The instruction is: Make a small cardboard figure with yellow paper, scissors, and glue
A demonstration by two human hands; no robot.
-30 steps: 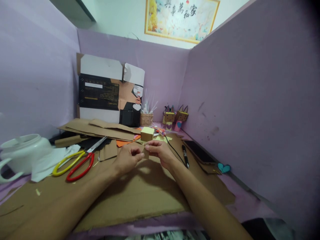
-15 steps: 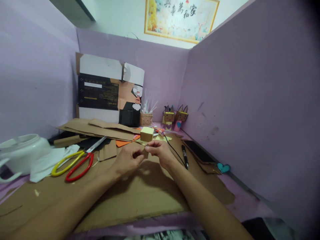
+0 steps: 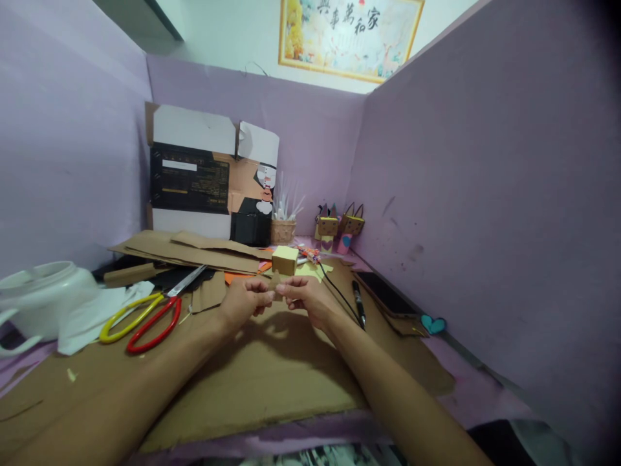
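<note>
Between my two hands is a small brown cardboard piece (image 3: 277, 287), with a pointed top showing. My left hand (image 3: 246, 299) pinches its left edge between thumb and fingers. From the other side, my right hand (image 3: 305, 296) grips it in the same way. Just behind the hands sits a small cardboard box (image 3: 284, 260) with a pale yellow top. All of this is above a large flat cardboard sheet (image 3: 262, 388) that covers the table.
Scissors (image 3: 152, 317) with yellow and red handles lie left, beside a white teapot (image 3: 48, 294). Cardboard strips (image 3: 194, 251) are piled behind. On the right are a black pen (image 3: 359, 304), a phone (image 3: 388, 294) and a blue heart (image 3: 433, 325). Cardboard figures (image 3: 328, 230) stand at the back.
My hands have drawn slightly apart, the left one shifting its grip. The cardboard piece now shows upright between them, its pointed top visible.
</note>
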